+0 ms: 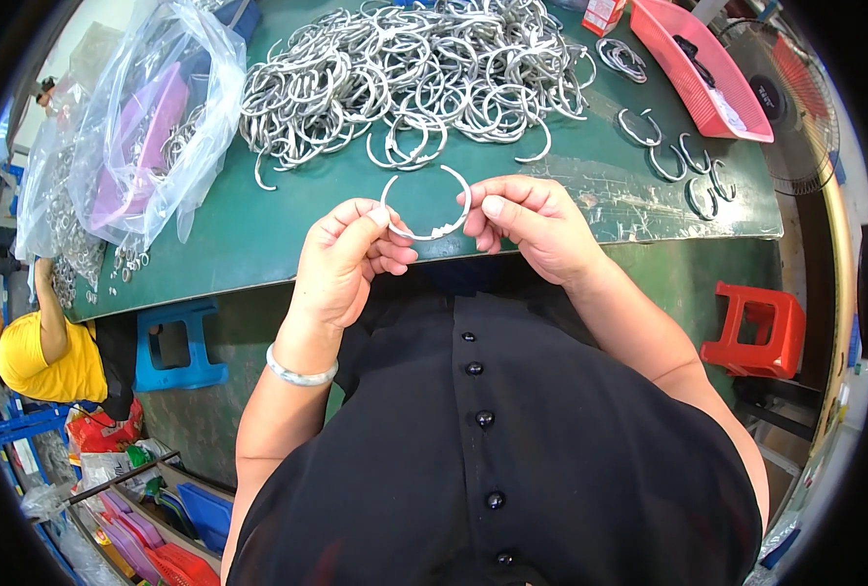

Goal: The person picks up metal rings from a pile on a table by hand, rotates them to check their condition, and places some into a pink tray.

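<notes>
Between my two hands is an open metal ring (441,234), silver, with a hinge-like joint at its lower side and a gap at the top. My left hand (348,256) pinches its left side between thumb and fingers. On the ring's right side, my right hand (532,223) grips it the same way. Both hands are just above the near edge of the green table (258,234). Beyond them lies a large heap of similar silver rings (405,73), some with white bits at their joints.
Several loose rings (700,186) lie at the right, near a pink basket (756,122) and a fan (795,107). Clear plastic bags (190,107) of small parts stand at the left. A person in yellow (48,356) works there. Blue stool (175,342) and red stool (761,327) flank me.
</notes>
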Demonstrator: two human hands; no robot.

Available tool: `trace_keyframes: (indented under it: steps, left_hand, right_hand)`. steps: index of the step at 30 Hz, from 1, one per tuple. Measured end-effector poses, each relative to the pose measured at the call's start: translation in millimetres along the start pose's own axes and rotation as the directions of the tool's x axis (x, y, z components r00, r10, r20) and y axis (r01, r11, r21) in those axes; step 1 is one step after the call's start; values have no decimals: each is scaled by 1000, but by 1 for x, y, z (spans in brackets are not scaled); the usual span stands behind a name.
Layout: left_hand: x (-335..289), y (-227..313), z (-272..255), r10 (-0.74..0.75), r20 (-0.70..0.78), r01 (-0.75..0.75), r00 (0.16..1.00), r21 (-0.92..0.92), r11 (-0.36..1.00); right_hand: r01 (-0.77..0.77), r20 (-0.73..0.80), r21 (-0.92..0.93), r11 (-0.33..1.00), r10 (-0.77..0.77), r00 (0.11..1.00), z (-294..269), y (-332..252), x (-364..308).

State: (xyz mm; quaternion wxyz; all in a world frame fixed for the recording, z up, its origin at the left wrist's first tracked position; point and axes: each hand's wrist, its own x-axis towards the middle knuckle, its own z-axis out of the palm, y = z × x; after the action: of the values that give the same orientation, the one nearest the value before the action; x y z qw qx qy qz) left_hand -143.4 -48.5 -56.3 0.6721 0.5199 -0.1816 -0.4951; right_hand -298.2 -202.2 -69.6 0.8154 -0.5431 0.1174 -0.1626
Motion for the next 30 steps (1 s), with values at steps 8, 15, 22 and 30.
trace_keyframes:
  steps: [8, 15, 22, 30]
  left_hand:
    - [-1, 2, 0, 5, 5, -5, 1000, 0, 1000]
    - [-2, 3, 2, 17, -3, -17, 1000, 5, 1000]
    - [-2, 2, 3, -7, -6, 7, 1000, -30, 1000]
    - [-2, 0, 4, -21, -19, 20, 1000, -16, 1000]
  right_hand:
    - [-36, -19, -51, 998, 36, 999, 3, -3, 0]
    - [-69, -42, -87, 994, 66, 997, 3, -4, 2]
    - [-111, -58, -142, 984, 104, 993, 3, -2, 3]
    - [-157, -82, -166, 973, 145, 986, 3, -3, 1]
